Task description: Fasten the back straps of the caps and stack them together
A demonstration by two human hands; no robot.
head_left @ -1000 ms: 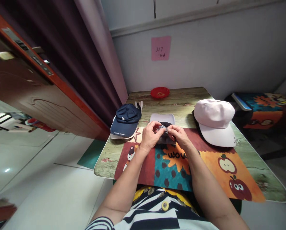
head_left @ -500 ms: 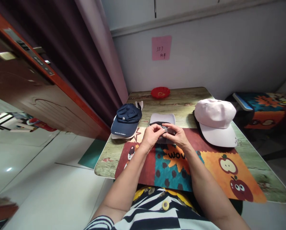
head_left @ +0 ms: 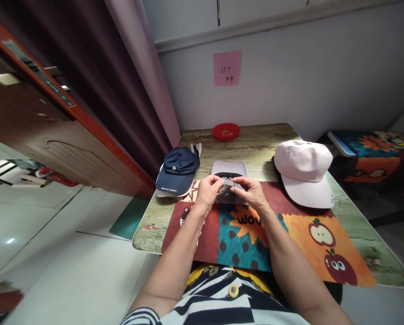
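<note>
A grey baseball cap [head_left: 229, 168] lies at the middle of the table, its pale brim pointing away from me and its back strap towards me. My left hand [head_left: 209, 192] pinches the left part of the cap's back strap between thumb and fingers. On the other side, my right hand [head_left: 251, 192] grips the strap's right part, thumb below and fingers above. A short grey strip of the strap spans between my fingertips. The fingers partly cover the fastening, so its details are hidden.
Stacked caps, a navy one [head_left: 178, 169] on top, sit at the left. A pale pink cap [head_left: 303, 169] tops a dark one at the right. A red dish [head_left: 226, 131] stands at the back. Under my arms lies a colourful mat [head_left: 245, 246] on the wooden table [head_left: 148, 225].
My hands have spread slightly apart at the cap's back strap, the left moving a little left. More of the strap and the dark inside of the cap now shows between them.
</note>
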